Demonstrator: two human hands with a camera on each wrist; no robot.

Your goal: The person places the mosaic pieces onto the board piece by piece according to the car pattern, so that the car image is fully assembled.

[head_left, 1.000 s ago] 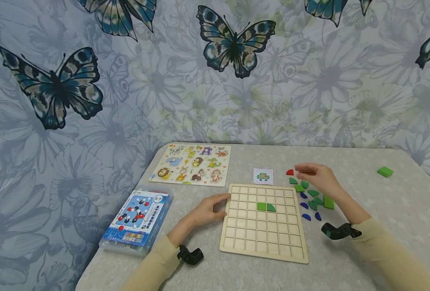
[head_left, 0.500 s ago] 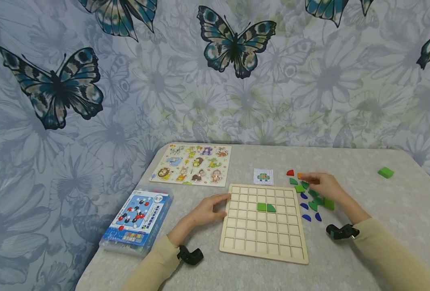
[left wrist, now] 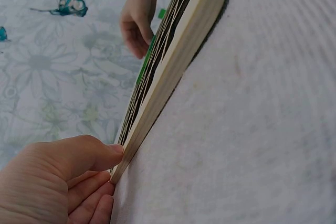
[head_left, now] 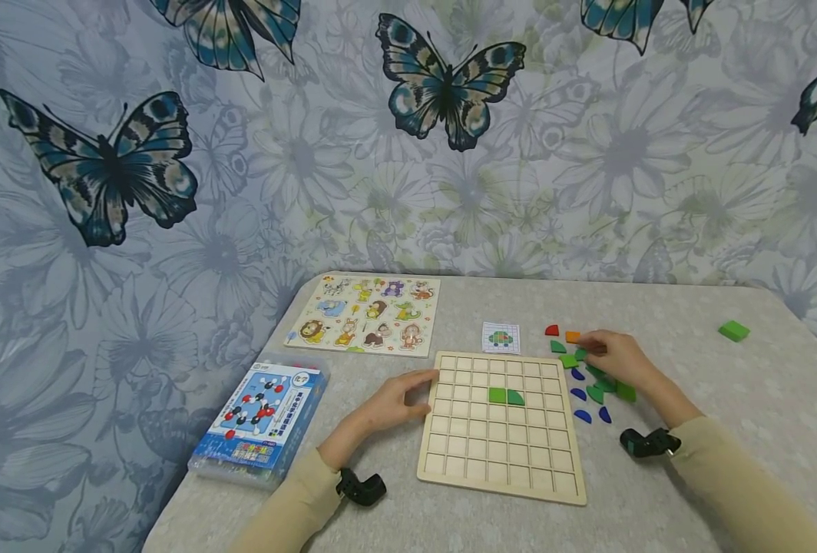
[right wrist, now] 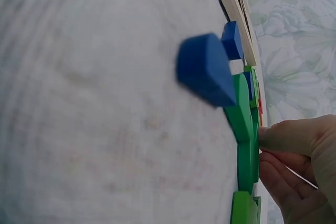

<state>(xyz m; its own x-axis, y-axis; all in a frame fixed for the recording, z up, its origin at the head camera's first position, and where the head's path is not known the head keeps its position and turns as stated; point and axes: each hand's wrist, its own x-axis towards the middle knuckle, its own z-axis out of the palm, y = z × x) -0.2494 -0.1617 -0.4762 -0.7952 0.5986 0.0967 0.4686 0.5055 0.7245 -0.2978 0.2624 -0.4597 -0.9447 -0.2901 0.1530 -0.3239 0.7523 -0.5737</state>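
Observation:
My left hand [head_left: 396, 399] lies at the left edge of a pale wooden grid board [head_left: 477, 453], thumb and forefinger apart along it. In the left wrist view the thumb touches the board's rim. On the board sit a green square [head_left: 497, 395] and a green quarter-round piece [head_left: 515, 397]. My right hand [head_left: 619, 357] is low over the loose pieces right of the board, fingertips beside a green piece [head_left: 580, 355]. In the right wrist view a gap shows between thumb and fingers; whether they touch a piece is unclear. An orange square [head_left: 573, 337] lies just left of the fingertips.
A red quarter-round [head_left: 552, 330], several blue half-rounds [head_left: 583, 416] and green pieces [head_left: 595, 394] lie around the right hand. Behind the board is a small pattern card [head_left: 501, 338]. Further off are an animal puzzle [head_left: 367, 311], a boxed set [head_left: 259, 418] and a green block [head_left: 734, 331].
My right hand has come down and slightly rightward from near the red piece, uncovering the orange square. The left hand stays at the board's edge.

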